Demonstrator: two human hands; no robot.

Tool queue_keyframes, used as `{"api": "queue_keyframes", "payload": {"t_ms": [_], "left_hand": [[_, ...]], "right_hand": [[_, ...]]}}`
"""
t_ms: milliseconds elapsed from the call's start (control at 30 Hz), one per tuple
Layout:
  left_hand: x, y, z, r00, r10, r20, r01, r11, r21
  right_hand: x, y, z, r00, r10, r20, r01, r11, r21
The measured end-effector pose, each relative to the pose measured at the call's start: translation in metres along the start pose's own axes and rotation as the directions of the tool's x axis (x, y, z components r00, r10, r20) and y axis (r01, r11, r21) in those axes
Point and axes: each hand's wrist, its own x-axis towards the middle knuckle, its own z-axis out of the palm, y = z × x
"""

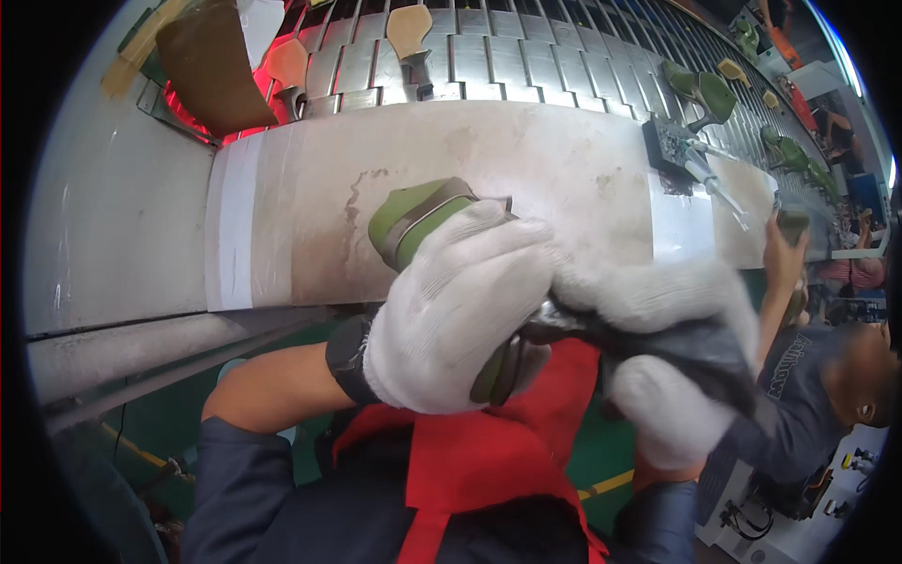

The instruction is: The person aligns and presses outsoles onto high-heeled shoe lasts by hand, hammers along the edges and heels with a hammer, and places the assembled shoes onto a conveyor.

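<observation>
My left hand, in a white knit glove, is closed around a green shoe piece, part of which shows below the palm. A green shoe with a dark brown strap shows just beyond its knuckles, over the bench edge; I cannot tell whether both green parts are one shoe. My right hand, also white-gloved, is wrapped around a dark tool with a shiny metal end. That end reaches close to the left glove. Motion blurs the tool, so its exact kind does not show.
Past the pale worktop runs a slatted metal conveyor bearing shoes and upturned soles. A brown sheet hangs by a red glow at left. A dark block with clear nozzles stands right. A co-worker is close on the right.
</observation>
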Motion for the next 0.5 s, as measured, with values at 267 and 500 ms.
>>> {"api": "queue_keyframes", "payload": {"t_ms": [267, 500], "left_hand": [[-0.088, -0.035, 0.022, 0.994, -0.104, -0.029, 0.104, 0.839, 0.533], [-0.092, -0.042, 0.025, 0.994, -0.103, -0.036, 0.107, 0.841, 0.530]], "right_hand": [[-0.053, 0.132, 0.047, 0.863, 0.397, -0.313, -0.276, 0.889, 0.365], [-0.042, 0.132, 0.022, 0.939, 0.297, -0.176, -0.237, 0.924, 0.299]]}}
